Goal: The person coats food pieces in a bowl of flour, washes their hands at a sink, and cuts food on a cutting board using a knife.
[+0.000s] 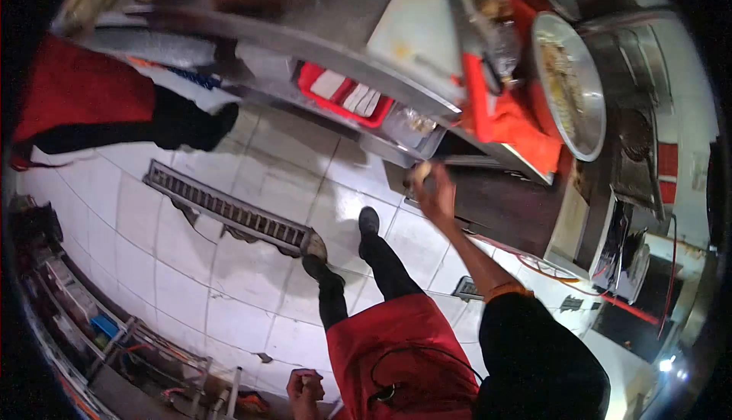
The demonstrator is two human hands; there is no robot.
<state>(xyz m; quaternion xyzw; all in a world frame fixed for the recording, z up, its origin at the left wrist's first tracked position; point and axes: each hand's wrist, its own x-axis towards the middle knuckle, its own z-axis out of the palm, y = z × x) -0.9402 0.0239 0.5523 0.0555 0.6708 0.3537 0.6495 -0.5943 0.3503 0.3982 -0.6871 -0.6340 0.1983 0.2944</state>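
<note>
My right hand (pixel 436 195) reaches out in front of the counter, beside the edge of an open dark compartment. Its fingers are curled, with a small tan spot at their tips; what they hold, if anything, is too blurred to name. Low in the view, next to my red apron (pixel 396 336), my left hand (pixel 306 388) is closed with bent fingers, and I cannot see what is inside it. Nearest my right hand stand a clear container (pixel 412 126) with small pieces in it and a red tray (pixel 343 96) of white rectangular items on the lower shelf.
A cutting board (pixel 419 19) with a knife (pixel 461 12) lies on the counter. Beside it are an orange cloth (pixel 526 134) and a metal bowl (pixel 597 107) of food. Another person's dark leg (pixel 187 119) is at left. A drain grate (pixel 221 205) crosses the tiled floor.
</note>
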